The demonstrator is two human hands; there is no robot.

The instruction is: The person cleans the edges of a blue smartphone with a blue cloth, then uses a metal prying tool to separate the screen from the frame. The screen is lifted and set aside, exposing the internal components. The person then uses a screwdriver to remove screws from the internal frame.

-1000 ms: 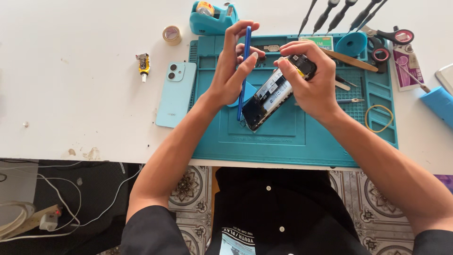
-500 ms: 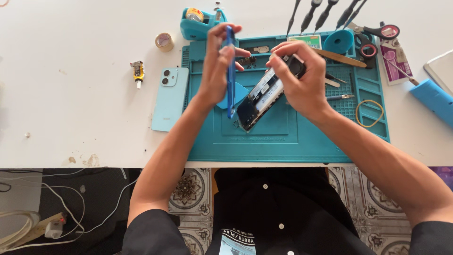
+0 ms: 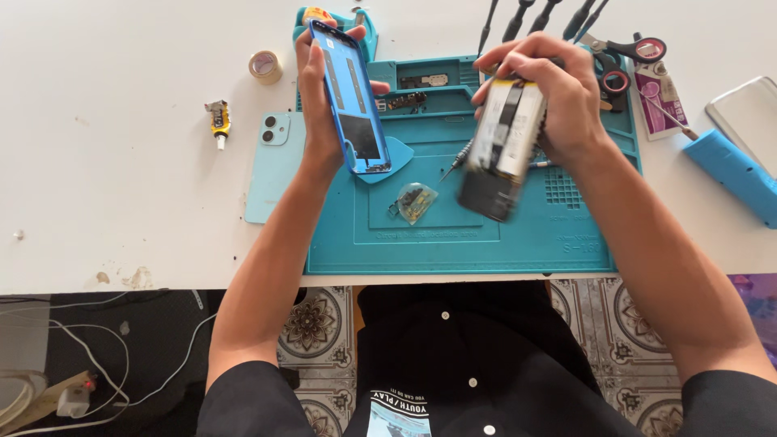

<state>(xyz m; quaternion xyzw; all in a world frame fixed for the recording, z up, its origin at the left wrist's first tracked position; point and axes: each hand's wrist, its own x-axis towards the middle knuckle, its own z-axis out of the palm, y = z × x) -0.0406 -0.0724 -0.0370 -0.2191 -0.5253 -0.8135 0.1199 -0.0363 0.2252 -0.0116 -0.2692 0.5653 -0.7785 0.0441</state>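
Two hands over teal mat (image 3: 518,235) on white table (image 3: 105,162)

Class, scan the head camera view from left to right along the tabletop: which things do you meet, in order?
Small yellow glue tube → tape roll → light blue phone back → left hand holding a blue phone frame → right hand holding the phone body → scissors → blue case.

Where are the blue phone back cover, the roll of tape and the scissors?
blue phone back cover (image 3: 350,101), head view, middle of its inner face
roll of tape (image 3: 265,66), head view, top of the ring
scissors (image 3: 639,50), head view, red handle loop
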